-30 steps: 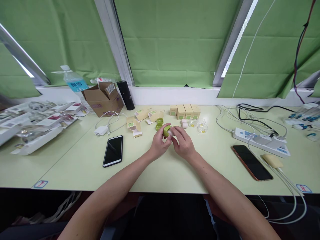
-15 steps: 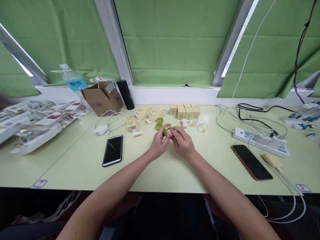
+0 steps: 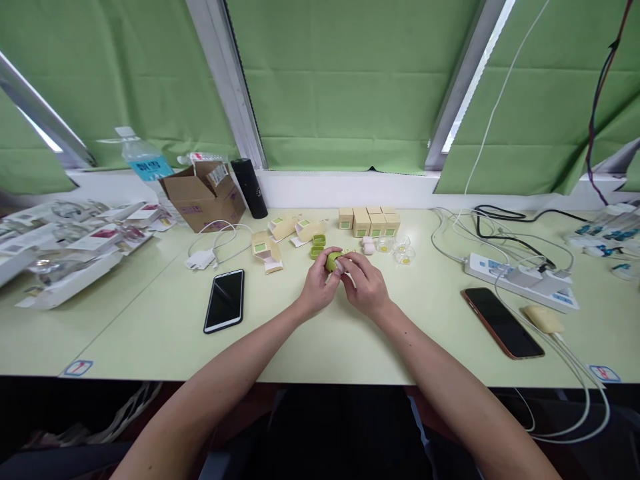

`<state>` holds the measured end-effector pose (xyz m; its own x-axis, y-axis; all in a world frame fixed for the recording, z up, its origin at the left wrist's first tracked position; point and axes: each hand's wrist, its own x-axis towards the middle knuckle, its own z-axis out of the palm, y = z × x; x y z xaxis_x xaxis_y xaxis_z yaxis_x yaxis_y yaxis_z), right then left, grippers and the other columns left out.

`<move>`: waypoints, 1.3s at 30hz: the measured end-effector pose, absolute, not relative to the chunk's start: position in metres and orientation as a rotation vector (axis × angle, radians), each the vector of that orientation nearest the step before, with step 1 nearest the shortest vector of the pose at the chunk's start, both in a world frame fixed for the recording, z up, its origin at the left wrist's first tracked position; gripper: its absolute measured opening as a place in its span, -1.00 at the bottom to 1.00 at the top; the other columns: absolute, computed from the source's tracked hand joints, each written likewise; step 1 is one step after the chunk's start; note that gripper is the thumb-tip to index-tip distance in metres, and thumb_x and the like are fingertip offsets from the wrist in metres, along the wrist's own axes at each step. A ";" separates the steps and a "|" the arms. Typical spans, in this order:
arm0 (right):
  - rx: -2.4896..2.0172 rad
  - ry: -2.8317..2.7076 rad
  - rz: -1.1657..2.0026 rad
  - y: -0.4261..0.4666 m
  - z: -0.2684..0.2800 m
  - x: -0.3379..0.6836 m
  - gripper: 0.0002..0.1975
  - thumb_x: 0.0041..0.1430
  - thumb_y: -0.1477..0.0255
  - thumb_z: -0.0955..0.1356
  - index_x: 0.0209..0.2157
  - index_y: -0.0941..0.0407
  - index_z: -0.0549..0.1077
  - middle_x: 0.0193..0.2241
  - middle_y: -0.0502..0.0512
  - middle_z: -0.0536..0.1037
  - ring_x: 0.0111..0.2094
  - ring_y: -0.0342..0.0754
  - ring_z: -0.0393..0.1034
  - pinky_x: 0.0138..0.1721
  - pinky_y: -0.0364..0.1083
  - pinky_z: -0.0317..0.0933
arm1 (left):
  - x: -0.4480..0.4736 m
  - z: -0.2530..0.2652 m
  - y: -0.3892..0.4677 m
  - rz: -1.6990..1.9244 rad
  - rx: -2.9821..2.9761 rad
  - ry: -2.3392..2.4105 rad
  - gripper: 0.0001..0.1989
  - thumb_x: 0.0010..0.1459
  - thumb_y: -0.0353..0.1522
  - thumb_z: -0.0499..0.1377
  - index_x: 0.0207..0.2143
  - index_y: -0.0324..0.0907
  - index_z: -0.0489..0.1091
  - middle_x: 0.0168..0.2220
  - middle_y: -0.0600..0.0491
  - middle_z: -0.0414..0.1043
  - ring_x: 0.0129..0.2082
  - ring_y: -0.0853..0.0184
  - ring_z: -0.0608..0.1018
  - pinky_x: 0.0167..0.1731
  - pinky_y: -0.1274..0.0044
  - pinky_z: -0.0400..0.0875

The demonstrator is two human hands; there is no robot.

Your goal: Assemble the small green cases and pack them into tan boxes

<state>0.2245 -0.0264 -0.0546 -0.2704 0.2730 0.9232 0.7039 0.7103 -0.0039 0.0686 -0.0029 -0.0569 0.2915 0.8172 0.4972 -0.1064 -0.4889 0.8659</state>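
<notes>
My left hand (image 3: 318, 283) is closed round a small rounded green case (image 3: 331, 261) above the middle of the table. The fingertips of my right hand (image 3: 367, 283) pinch at the near side of the same case, where a small whitish part shows between the hands. Its exact shape is covered by my fingers. Just behind my left hand lie small open green cases (image 3: 317, 245). To the right of them are a pale pink piece (image 3: 368, 246) and several clear round cups (image 3: 403, 252) with yellow spots.
Several small cardboard boxes (image 3: 376, 222) stand behind; opened ones (image 3: 267, 250) lie left. Phones lie left (image 3: 225, 301) and right (image 3: 502, 323). A power strip (image 3: 520, 283) with cables sits right. A carton (image 3: 204, 198), black cylinder (image 3: 249, 189) and packaged goods (image 3: 80, 250) stand far left.
The view has shifted very slightly. Both hands stay at the green case, with only a slight change in the fingers.
</notes>
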 end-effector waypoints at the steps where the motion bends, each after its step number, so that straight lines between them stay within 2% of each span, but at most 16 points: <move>1: -0.761 -1.853 -0.502 -0.026 -0.056 0.225 -0.58 0.40 0.58 0.28 0.25 0.18 0.39 -0.04 0.35 0.59 -0.03 0.09 0.58 -0.12 -0.01 0.57 | 0.069 -0.056 -0.003 1.338 1.671 0.652 -0.51 0.33 -0.07 0.21 0.16 -0.15 0.31 0.00 -0.09 0.45 -0.12 0.27 0.53 -0.09 0.45 0.50; 5: -0.782 -1.839 -0.510 -0.024 -0.058 0.225 -0.58 0.41 0.57 0.27 0.25 0.14 0.39 -0.08 0.33 0.59 -0.06 0.09 0.58 -0.15 0.00 0.59 | 0.072 -0.055 -0.006 1.374 1.622 0.659 -0.57 0.30 -0.17 0.24 0.13 -0.14 0.32 0.01 -0.08 0.44 -0.11 0.29 0.53 -0.07 0.45 0.50; 11: -0.770 -1.823 -0.552 -0.026 -0.055 0.223 -0.60 0.41 0.58 0.27 0.22 0.16 0.40 -0.12 0.32 0.58 -0.11 0.07 0.58 -0.24 -0.03 0.59 | 0.074 -0.057 -0.010 1.405 1.656 0.750 -0.59 0.26 -0.28 0.23 0.14 -0.11 0.32 -0.13 0.01 0.46 -0.23 0.31 0.51 -0.16 0.45 0.47; 15: -0.765 -1.838 -0.526 -0.024 -0.058 0.224 -0.60 0.40 0.56 0.30 0.22 0.18 0.42 -0.10 0.35 0.58 -0.10 0.08 0.58 -0.23 -0.03 0.58 | 0.073 -0.057 -0.012 1.421 1.715 0.833 -0.59 0.25 -0.30 0.22 0.14 -0.11 0.32 -0.12 0.01 0.48 -0.27 0.31 0.49 -0.20 0.46 0.44; 19: -0.784 -1.856 -0.480 -0.022 -0.063 0.225 -0.60 0.39 0.55 0.31 0.23 0.17 0.42 -0.07 0.35 0.58 -0.09 0.09 0.59 -0.20 -0.02 0.58 | 0.071 -0.056 -0.014 1.381 1.711 0.808 -0.56 0.31 -0.22 0.22 0.18 -0.12 0.30 -0.14 0.01 0.48 -0.30 0.32 0.48 -0.20 0.45 0.44; 24: -0.830 -1.825 -0.518 -0.023 -0.063 0.226 -0.58 0.40 0.58 0.25 0.23 0.11 0.39 -0.06 0.33 0.59 -0.15 0.03 0.60 -0.21 -0.03 0.57 | 0.072 -0.058 -0.011 1.240 1.587 0.525 -0.35 0.29 -0.04 0.28 0.28 -0.11 0.16 -0.08 -0.04 0.47 -0.11 0.24 0.58 -0.02 0.40 0.47; 27: -0.812 -1.839 -0.541 -0.024 -0.061 0.224 -0.55 0.39 0.59 0.26 0.26 0.10 0.38 -0.04 0.33 0.59 -0.17 0.02 0.60 -0.21 -0.05 0.55 | 0.075 -0.056 -0.009 1.209 1.492 0.509 -0.31 0.21 -0.01 0.37 0.21 -0.10 0.19 -0.11 -0.02 0.49 -0.11 0.24 0.61 -0.01 0.40 0.49; 31: -0.831 -1.846 -0.558 -0.026 -0.059 0.222 -0.49 0.38 0.55 0.27 0.33 0.10 0.33 0.03 0.36 0.57 -0.16 0.05 0.60 -0.19 -0.04 0.54 | 0.076 -0.050 -0.006 1.216 1.448 0.561 -0.36 0.15 0.05 0.38 0.08 -0.13 0.31 -0.02 -0.09 0.51 -0.08 0.23 0.60 0.00 0.39 0.50; 34: -0.910 -1.845 -0.516 -0.027 -0.059 0.221 -0.46 0.39 0.48 0.28 0.37 0.09 0.28 0.04 0.36 0.56 -0.12 0.09 0.60 -0.18 -0.01 0.55 | 0.075 -0.049 -0.004 1.178 1.388 0.577 -0.37 0.13 0.06 0.39 0.05 -0.15 0.36 -0.09 -0.04 0.52 -0.13 0.27 0.58 -0.08 0.45 0.49; 39: -0.930 -1.825 -0.495 -0.026 -0.057 0.222 -0.53 0.40 0.46 0.29 0.31 0.12 0.33 -0.02 0.33 0.56 -0.12 0.09 0.59 -0.24 -0.02 0.54 | 0.074 -0.049 -0.002 1.148 1.216 0.521 -0.35 0.05 0.03 0.47 0.01 -0.17 0.40 -0.29 0.11 0.40 -0.32 0.42 0.46 -0.33 0.59 0.38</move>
<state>0.2218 -0.0265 -0.0575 -0.2167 0.3753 0.9012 0.7793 0.6225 -0.0719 0.0738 -0.0019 -0.0493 0.3891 0.8883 0.2439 -0.4006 -0.0753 0.9131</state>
